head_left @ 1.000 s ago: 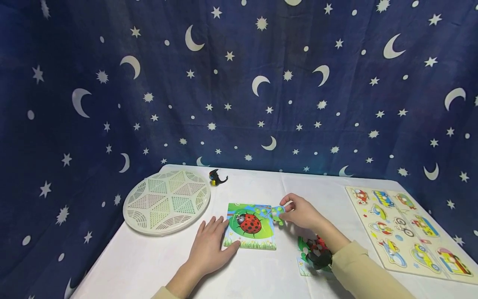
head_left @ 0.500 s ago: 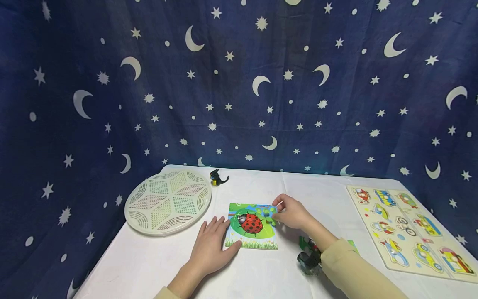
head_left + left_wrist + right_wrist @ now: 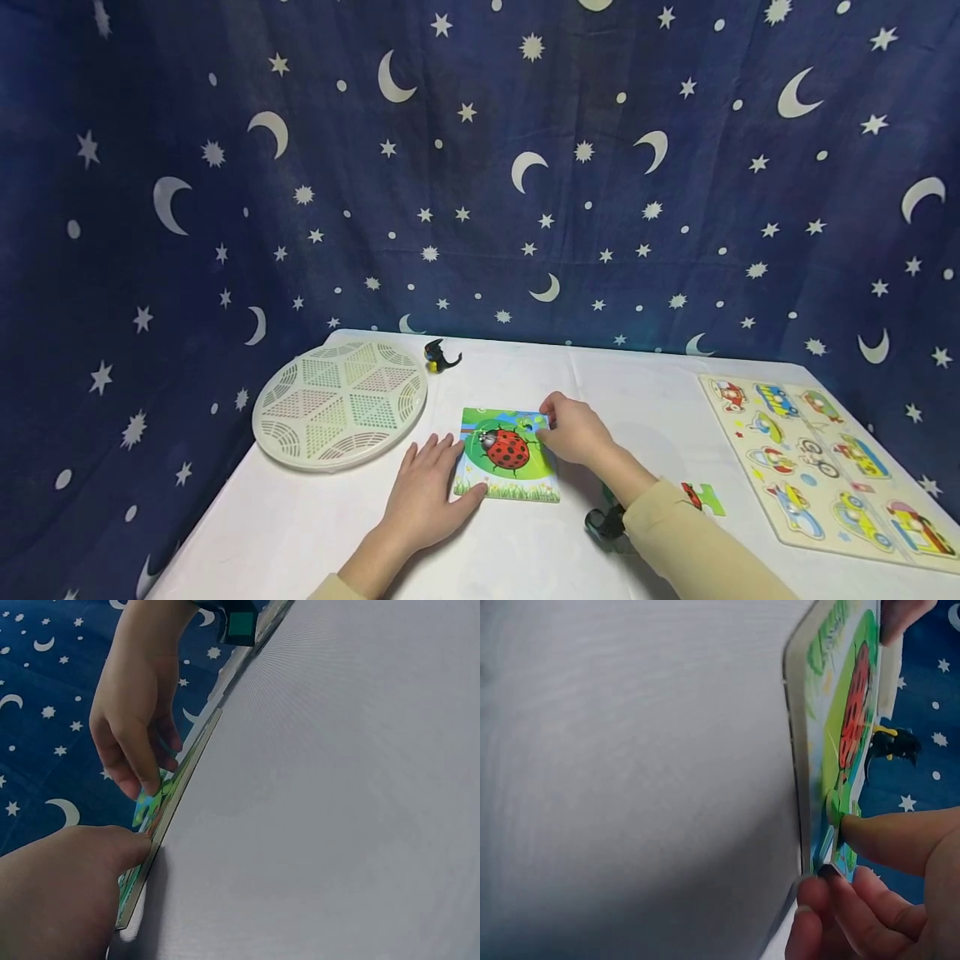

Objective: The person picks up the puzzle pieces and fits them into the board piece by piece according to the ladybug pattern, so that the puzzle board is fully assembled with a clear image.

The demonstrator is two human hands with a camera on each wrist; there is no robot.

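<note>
A square ladybug jigsaw puzzle [image 3: 506, 450] lies flat on the white-covered table between both hands. My left hand [image 3: 423, 492] rests at its left edge, fingers extended along that side and thumb on the lower left corner. My right hand [image 3: 579, 432] is at the upper right corner and pinches a green-and-blue jigsaw piece [image 3: 827, 844] between thumb and fingers. In the right wrist view that piece is tilted over the puzzle surface. The left wrist view shows the left thumb [image 3: 124, 846] pressed on the puzzle's edge. Right fingers hide part of the corner.
Loose jigsaw pieces [image 3: 703, 498] lie partly hidden under the right forearm. At right is a wooden vehicle puzzle board [image 3: 810, 492]. A round perforated plastic tray [image 3: 341, 406] sits at left, with a small black figurine [image 3: 441, 357] behind. A starry curtain [image 3: 480, 167] hangs beyond the table.
My right hand has moved left with the jigsaw piece, from beside the puzzle to over its upper right corner. The left hand has stayed at the left edge.
</note>
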